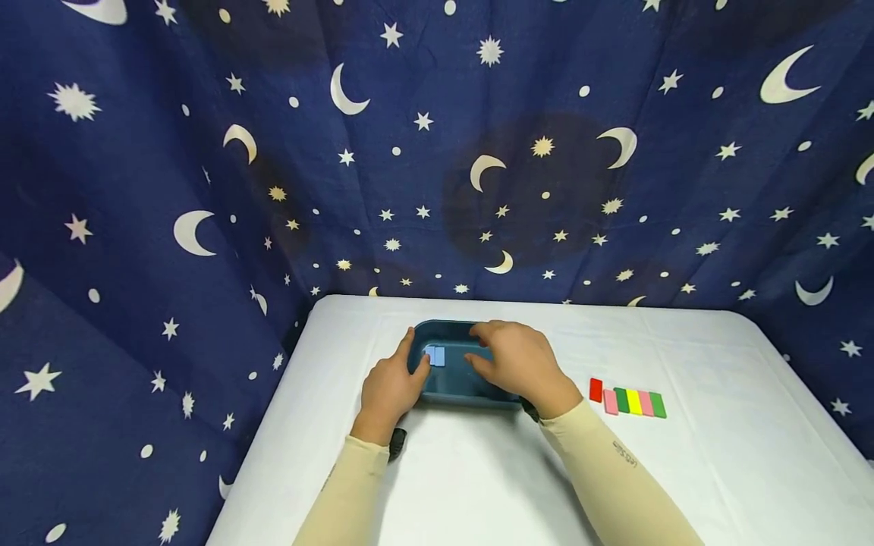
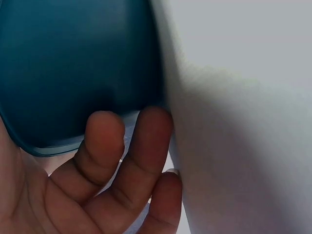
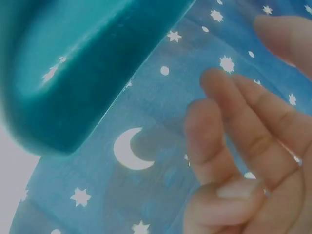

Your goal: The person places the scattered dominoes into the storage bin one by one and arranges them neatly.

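A dark teal plastic tray point(image 1: 471, 399) stands on the white-covered table, and two light-blue rectangular tiles point(image 1: 439, 356) lie side by side inside its left part. My left hand point(image 1: 391, 390) holds the tray's left end, thumb on the inner side of the rim and fingers outside. In the left wrist view its fingers point(image 2: 151, 141) bend against the end wall of the tray point(image 2: 83, 63). Over the right part of the tray hovers my right hand point(image 1: 522, 362), fingers loosely bent and apart. The right wrist view shows nothing between that hand's fingers point(image 3: 204, 131), away from the tray wall point(image 3: 97, 73).
To the right of the tray lie a red tile point(image 1: 596, 390), a pink tile point(image 1: 611, 402) and a row of green, yellow and pink tiles point(image 1: 635, 402). A dark blue curtain point(image 1: 423, 189) with moons and stars hangs behind the white table point(image 1: 464, 485).
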A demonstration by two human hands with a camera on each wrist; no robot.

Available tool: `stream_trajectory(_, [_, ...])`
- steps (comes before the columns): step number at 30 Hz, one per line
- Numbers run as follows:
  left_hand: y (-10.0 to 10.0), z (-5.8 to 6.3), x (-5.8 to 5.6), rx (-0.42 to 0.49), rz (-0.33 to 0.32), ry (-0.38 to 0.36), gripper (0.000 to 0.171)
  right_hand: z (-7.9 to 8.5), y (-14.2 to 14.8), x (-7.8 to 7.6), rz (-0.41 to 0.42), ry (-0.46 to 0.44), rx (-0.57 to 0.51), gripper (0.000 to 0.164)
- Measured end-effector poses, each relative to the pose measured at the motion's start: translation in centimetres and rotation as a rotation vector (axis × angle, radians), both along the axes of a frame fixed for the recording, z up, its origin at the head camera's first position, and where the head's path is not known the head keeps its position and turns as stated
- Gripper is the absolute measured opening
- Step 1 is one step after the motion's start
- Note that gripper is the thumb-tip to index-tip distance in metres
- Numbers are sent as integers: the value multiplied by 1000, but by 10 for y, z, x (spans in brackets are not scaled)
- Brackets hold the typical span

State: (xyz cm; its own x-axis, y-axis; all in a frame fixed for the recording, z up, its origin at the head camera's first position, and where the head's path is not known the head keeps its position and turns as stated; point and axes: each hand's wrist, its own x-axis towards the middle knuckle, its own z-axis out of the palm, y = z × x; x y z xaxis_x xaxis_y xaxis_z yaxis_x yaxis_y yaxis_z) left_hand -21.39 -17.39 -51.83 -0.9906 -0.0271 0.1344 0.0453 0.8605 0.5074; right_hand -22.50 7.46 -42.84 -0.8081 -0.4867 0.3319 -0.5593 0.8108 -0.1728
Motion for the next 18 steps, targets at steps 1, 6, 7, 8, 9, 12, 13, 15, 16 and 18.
stream_trajectory(1, [0, 0, 0, 2, 1, -2, 72, 0, 7, 6, -4, 15, -19, 38])
stream_trajectory(6, [2, 1, 1, -6, 1, -8, 71, -10, 51, 38, -50, 24, -84, 36])
stream_trajectory(7, [3, 1, 0, -11, 5, -5, 71, -14, 60, 43, -67, 12, -90, 36])
stream_trajectory(8, [3, 2, 0, -11, 6, -2, 70, -17, 68, 46, -80, 1, -95, 36])
stream_trajectory(9, [3, 2, 0, -13, 6, 2, 70, -22, 76, 49, -98, -7, -99, 36])
stream_trajectory(12, [5, 3, 0, 5, -2, 6, 70, -34, 97, 56, -139, -29, -108, 37])
stream_trajectory(13, [5, 3, 1, 10, -2, 6, 70, -38, 103, 58, -149, -35, -109, 36])
stream_trajectory(15, [5, 2, 2, 19, 1, 7, 70, -46, 114, 60, -162, -46, -111, 35])
stream_trajectory(16, [4, 2, 3, 21, 7, 8, 69, -49, 118, 59, -163, -57, -114, 35])
stream_trajectory(18, [3, 0, 4, 21, 19, 10, 69, -53, 124, 56, -168, -82, -120, 34])
